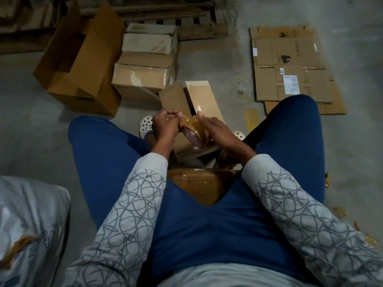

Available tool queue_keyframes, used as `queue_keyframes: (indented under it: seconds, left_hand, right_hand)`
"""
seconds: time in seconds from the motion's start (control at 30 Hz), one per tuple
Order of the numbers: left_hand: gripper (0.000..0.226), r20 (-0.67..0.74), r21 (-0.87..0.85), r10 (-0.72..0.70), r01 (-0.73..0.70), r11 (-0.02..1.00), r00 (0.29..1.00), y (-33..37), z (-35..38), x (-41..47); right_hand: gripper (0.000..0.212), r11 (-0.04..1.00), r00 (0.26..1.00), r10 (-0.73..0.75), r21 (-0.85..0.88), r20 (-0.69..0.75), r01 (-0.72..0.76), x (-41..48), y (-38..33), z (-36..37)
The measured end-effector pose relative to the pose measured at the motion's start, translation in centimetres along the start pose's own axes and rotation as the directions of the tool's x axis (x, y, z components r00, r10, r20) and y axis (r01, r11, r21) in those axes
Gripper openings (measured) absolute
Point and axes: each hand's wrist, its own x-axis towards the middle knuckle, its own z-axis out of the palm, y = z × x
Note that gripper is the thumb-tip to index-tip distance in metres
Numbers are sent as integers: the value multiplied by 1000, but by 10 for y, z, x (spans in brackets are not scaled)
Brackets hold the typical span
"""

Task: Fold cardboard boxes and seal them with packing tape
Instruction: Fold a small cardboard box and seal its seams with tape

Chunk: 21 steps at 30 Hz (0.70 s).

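Tape [194,137], a brown roll with a glossy strip pulled off it, is held up between the hands over the gap between the person's knees, just above a small box [176,100] standing on the floor [228,65] between two white clogs [146,125]. The left hand [165,124] is curled tight, its fingertips pinching the loose end of the strip. The right hand [216,129] lies over the roll with its fingers fairly straight, the forefinger tip touching the box's raised flap [204,98], which already carries a shiny band of tape; the thumb is hidden, so I cannot tell which hand bears the roll's weight. The box's flaps stand open and tilted. The person sits with legs spread in blue trousers [207,235], grey patterned sleeves [132,204] reaching forward, on a taped brown seat [199,185] showing between the thighs. Beyond the small box a stack [145,59] of closed boxes rises, and left of it a large carton [78,59] lies open. Flat cardboard [290,69] rests on the floor to the right, well apart from the stack. A wooden pallet [165,15] runs along the far edge, and a white sack [31,224] sits at the lower left.
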Motion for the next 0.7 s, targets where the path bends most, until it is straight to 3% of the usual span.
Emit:
queue_keyframes:
  seconds: [0.1, 0.23, 0.37, 0.53, 0.7]
  left_hand:
    - [11, 27, 92, 48, -50, 994, 998, 5, 2, 8]
    - [9, 255, 216, 99, -157, 964, 962, 38, 1, 35]
    - [12, 478, 358, -18, -176, 917, 878, 63, -4, 72]
    - [10, 462, 418, -61, -157, 895, 885, 45, 19, 103]
    - [10, 452, 436, -70, -151, 887, 889, 29, 48, 133]
  right_hand:
    - [49, 962, 987, -162, -219, 21, 163, 8, 17, 4]
    - [42, 990, 997, -80, -115, 2, 79, 14, 22, 5]
    - [40, 983, 998, -59, -177, -33, 52, 30, 23, 2]
    - [52, 961, 998, -35, -274, -43, 22, 53, 29, 3]
    - [55, 966, 985, 56, -242, -165, -95, 85, 45, 1]
